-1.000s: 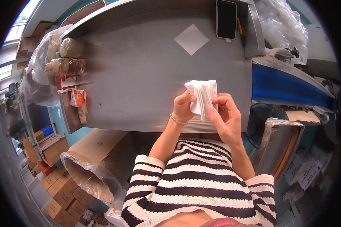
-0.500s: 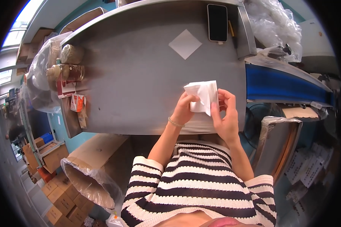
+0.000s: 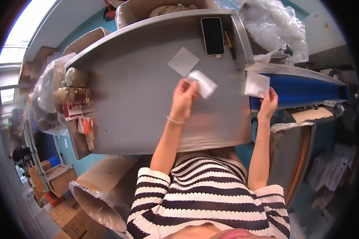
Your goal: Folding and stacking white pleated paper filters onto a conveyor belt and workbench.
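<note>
My left hand is over the middle of the metal table, its fingers pinching a small white folded piece that looks like paper or thin cloth, blurred by motion. Just beyond it, a single white square sheet lies flat on the tabletop, turned cornerwise. Off the table's right edge, my right hand grips the near corner of a white square piece. That piece is over the near end of a blue conveyor belt; whether it touches the belt I cannot tell.
A black-screened phone and a yellow-and-black pen lie at the table's far right. Along the left edge stand a bottle, a jar and an orange-white box. Clear plastic bags are piled behind the belt.
Together over the near table half a second ago, my hands have separated. The left went forward with a white piece; the right carried another rightward to the blue belt. The view has shifted slightly.
</note>
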Motion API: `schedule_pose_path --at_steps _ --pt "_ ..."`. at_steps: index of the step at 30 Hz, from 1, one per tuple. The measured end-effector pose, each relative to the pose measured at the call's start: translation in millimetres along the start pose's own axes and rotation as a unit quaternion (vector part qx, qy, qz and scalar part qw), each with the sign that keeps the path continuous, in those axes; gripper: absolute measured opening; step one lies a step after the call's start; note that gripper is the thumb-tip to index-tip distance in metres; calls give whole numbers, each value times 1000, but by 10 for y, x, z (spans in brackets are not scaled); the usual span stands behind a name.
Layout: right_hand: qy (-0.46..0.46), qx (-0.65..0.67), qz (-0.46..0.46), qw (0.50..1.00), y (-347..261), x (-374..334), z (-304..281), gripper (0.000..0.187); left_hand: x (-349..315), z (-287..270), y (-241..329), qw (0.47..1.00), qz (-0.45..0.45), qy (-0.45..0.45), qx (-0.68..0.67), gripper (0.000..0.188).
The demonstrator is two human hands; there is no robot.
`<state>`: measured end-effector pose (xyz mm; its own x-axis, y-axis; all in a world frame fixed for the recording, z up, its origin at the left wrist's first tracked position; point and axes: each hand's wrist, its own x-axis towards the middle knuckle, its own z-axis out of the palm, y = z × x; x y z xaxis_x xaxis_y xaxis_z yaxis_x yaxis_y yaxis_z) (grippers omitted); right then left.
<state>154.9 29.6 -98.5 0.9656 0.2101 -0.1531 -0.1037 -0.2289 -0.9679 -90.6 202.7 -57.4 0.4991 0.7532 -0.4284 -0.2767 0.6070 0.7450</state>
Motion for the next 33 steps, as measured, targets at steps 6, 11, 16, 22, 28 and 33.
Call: schedule_pose_path --at_steps 6,11,16,22,28,33 --pt "191 13 -41 981 224 553 -241 46 845 -329 468 948 108 92 285 19" --pt "172 -66 -150 971 -357 -92 -219 43 1252 -409 397 703 238 188 644 29" --pt "17 242 -361 901 -1673 -1269 -754 38 1991 -254 484 666 347 163 639 46" --pt "197 331 -448 807 -2790 -2228 -1523 37 1951 94 221 402 466 219 757 61" --pt "388 168 -510 749 -2243 -2963 -2431 28 224 1380 -681 545 642 71 535 36" --pt "430 41 -617 658 -1418 -3265 -3373 48 -2329 2595 -2166 667 484 -409 392 34"
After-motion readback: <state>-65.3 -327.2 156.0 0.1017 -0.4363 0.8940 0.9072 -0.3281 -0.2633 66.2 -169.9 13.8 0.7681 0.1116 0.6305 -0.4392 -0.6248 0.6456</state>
